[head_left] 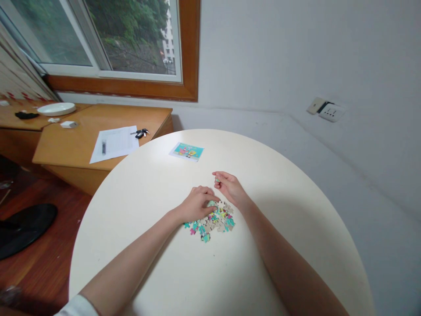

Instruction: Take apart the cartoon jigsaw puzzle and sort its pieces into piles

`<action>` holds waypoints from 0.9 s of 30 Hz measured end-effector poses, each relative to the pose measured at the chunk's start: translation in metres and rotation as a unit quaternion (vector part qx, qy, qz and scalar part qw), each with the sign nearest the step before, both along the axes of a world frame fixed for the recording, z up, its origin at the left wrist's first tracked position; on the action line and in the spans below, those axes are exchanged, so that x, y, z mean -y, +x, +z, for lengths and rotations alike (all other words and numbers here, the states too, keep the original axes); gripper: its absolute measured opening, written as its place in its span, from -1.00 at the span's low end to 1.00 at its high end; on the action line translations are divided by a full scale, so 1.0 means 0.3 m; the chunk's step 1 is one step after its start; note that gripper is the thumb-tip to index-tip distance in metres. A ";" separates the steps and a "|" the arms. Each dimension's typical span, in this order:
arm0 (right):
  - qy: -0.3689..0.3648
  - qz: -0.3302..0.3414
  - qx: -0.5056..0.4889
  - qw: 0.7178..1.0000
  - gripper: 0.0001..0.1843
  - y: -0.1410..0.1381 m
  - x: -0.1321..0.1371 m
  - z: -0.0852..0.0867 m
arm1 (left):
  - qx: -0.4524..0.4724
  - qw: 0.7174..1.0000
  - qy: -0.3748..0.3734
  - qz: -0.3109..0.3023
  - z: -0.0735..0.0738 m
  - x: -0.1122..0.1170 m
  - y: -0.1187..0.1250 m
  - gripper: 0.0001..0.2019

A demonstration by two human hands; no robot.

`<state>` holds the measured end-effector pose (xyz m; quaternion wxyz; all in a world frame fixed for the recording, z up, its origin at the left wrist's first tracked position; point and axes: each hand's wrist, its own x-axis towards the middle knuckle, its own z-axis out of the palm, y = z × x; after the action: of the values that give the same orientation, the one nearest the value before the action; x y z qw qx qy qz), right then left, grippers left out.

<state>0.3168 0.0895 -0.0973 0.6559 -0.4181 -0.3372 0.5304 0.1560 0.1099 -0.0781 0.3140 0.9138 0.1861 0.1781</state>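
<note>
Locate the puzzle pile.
Head view, just below centre: the puzzle pile lies on the white table, the left hand over its far-left part.

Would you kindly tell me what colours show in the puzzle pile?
The puzzle pile shows turquoise, beige, yellow and pink, best seen in the head view.

Matt puzzle pieces [209, 226], smooth tabletop [138, 188]

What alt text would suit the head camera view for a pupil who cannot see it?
A person's left hand is over a pile of puzzle pieces on a white table, while the right hand holds what looks like one small piece. A cartoon picture lies farther back.
</note>
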 end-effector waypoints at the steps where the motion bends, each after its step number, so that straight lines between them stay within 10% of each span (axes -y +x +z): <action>1: 0.001 0.000 0.000 1.000 -0.73 0.000 0.000 -0.002 | 0.001 1.000 -0.007 -0.002 0.000 -0.003 0.000 -0.78; 13: 0.009 -0.056 0.025 0.998 -0.75 -0.009 -0.002 -0.005 | 0.101 0.980 -0.157 0.066 -0.031 -0.036 -0.004 -0.75; 27: -0.002 -0.079 0.216 0.973 -0.80 -0.059 -0.001 -0.015 | 0.089 0.975 -0.029 0.203 -0.062 -0.103 -0.027 -0.82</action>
<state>0.2992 0.0899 -0.1019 0.6067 -0.5493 -0.4359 0.3745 0.1480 0.1409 -0.0968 0.3129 0.8278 0.3445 0.3133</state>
